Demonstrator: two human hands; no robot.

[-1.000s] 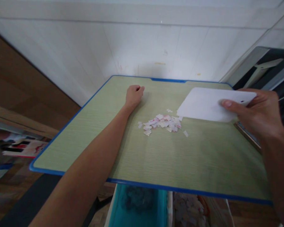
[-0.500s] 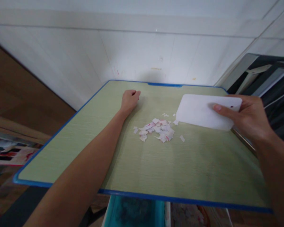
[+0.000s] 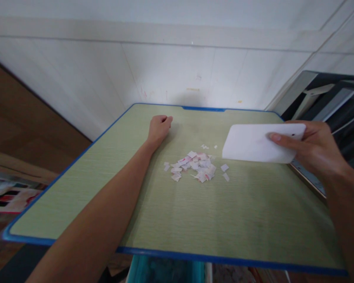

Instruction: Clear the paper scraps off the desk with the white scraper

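Note:
My right hand grips a flat white plastic scraper, thumb on its face and fingers behind. The scraper has rounded corners and a small hole at the held end; it is above the right side of the table. Left of it lies a loose pile of small torn paper scraps, white with some pink marks. Several scraps lie apart from the pile, including two just below the scraper's left end. My left hand rests closed as a fist on the table, behind and left of the pile, with nothing visible in it.
A white panelled wall stands behind the blue-edged table. Dark flat items in a rack lean at the right. Below the near edge is a turquoise bin. A brown wooden panel is at the left.
The scraper has moved slightly right, away from the pile. A scrap that was by its left corner now lies nearer to me. My left hand stays in place while the view shifts slightly.

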